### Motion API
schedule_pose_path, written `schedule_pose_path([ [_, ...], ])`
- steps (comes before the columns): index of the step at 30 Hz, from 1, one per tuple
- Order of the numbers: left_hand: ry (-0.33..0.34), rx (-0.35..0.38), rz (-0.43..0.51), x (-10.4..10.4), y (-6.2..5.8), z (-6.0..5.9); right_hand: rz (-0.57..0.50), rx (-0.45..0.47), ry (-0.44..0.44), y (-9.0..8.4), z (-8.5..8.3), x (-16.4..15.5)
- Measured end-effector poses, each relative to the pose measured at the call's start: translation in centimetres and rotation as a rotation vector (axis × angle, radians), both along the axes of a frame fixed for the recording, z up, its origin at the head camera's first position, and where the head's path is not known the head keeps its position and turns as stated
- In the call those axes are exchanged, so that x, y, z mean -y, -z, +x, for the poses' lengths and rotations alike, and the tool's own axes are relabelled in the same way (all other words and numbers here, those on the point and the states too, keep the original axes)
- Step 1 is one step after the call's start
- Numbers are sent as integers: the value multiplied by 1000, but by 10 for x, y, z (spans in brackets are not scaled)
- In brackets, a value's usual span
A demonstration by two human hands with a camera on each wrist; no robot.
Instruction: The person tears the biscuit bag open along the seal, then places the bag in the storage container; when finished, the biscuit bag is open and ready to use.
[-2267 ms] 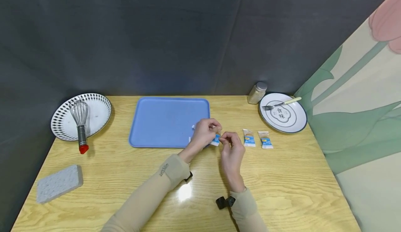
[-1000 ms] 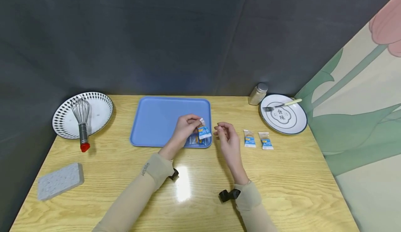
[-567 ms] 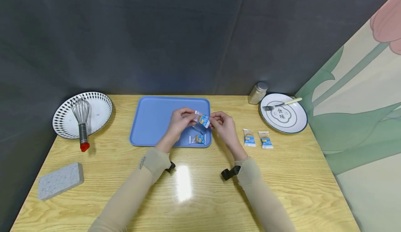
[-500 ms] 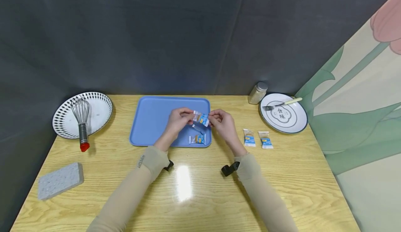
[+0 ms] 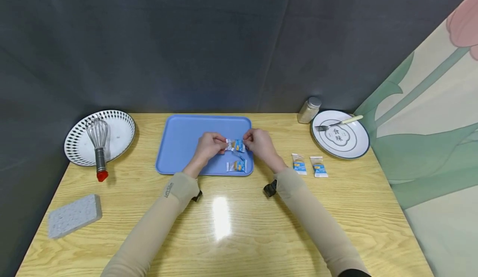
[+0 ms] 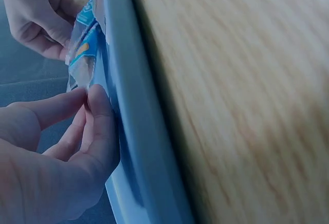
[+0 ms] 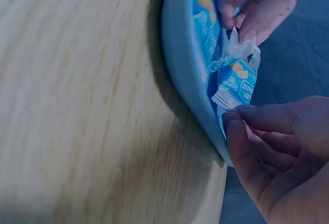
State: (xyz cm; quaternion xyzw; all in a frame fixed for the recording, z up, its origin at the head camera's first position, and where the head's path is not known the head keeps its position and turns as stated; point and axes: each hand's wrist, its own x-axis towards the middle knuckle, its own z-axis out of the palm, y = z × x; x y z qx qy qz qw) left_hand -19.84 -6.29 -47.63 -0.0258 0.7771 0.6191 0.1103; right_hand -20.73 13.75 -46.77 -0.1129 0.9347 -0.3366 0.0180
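Both hands hold one small blue-and-white packet (image 5: pixel 235 145) above the right part of the blue tray (image 5: pixel 186 144). My left hand (image 5: pixel 213 144) pinches its left end, my right hand (image 5: pixel 257 143) pinches its right end. In the left wrist view the left hand's fingertips (image 6: pixel 92 100) pinch the packet (image 6: pixel 85 54) near the tray rim (image 6: pixel 133 106). In the right wrist view the right hand's fingertips (image 7: pixel 241 121) hold the packet (image 7: pixel 235 82) by its lower end. A second packet (image 5: pixel 236 166) lies on the tray's near right corner.
Two more packets (image 5: pixel 298 165) (image 5: pixel 319 167) lie on the table right of the tray. A white plate (image 5: pixel 349 144) with a fork (image 5: pixel 336 124) and a shaker (image 5: pixel 308 110) stand at the back right. A patterned plate (image 5: pixel 115 131) with a whisk (image 5: pixel 98 144) sits left; a sponge (image 5: pixel 74 215) lies at the front left.
The left hand carried the packet from the tray's right edge up over the tray. The right hand let go, then came back to pinch its other end. Another packet now lies on the tray.
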Motion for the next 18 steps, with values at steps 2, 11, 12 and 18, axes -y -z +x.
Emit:
schedule_pose_path([
  [2,15,-23,-51,0,0,0,54,-9,-8,-1,-1,2],
  [11,55,-86,-217,-5,-1,0,170,-30,-10,-3,1,7],
  [12,56,-87,-224,-5,-1,0,176,-36,-12,-3,1,8],
  [18,63,-93,-253,-4,-1,-1,190,-43,-10,-1,0,9],
])
